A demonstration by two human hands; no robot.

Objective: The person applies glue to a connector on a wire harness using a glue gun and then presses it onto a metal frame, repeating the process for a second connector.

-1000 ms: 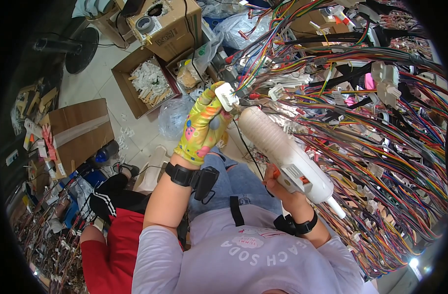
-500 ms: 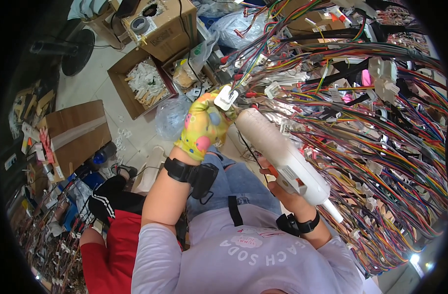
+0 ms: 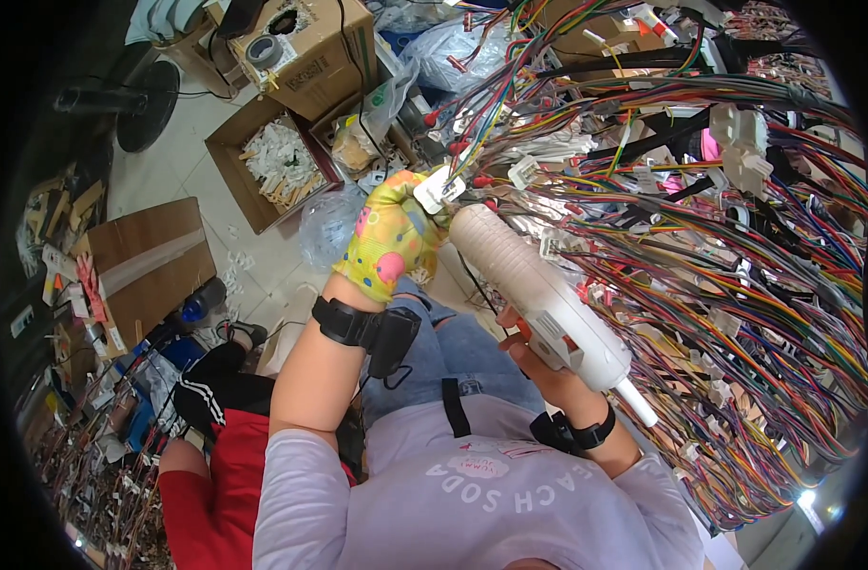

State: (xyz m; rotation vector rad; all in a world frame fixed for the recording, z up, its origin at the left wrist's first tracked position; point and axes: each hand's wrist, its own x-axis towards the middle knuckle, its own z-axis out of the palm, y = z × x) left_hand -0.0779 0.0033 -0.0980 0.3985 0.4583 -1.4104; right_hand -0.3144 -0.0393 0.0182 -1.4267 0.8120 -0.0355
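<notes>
My left hand (image 3: 386,242), in a yellow glove with coloured dots, is closed around a white plastic connector (image 3: 439,189) at the end of a bunch of wires. The fingertips on its far side are hidden. My right hand (image 3: 545,373), bare, grips a white hot glue gun (image 3: 586,328) with an orange trigger, partly covered by the gun's body. Its thick, ridged front end is close beside the connector; whether they touch I cannot tell. A white glue stick (image 3: 637,403) juts from the back of the gun.
Dense bundles of coloured wires (image 3: 681,285) with white connectors fill the right side. A carton of white scraps (image 3: 220,144) and a taller cardboard box (image 3: 324,71) stand ahead on the left. Another box (image 3: 153,271) lies farther left. Someone in a red sleeve (image 3: 229,494) is close by.
The glue gun has turned slightly, and its front end has shifted a little left and away from me. My left hand still holds the connector in nearly the same place.
</notes>
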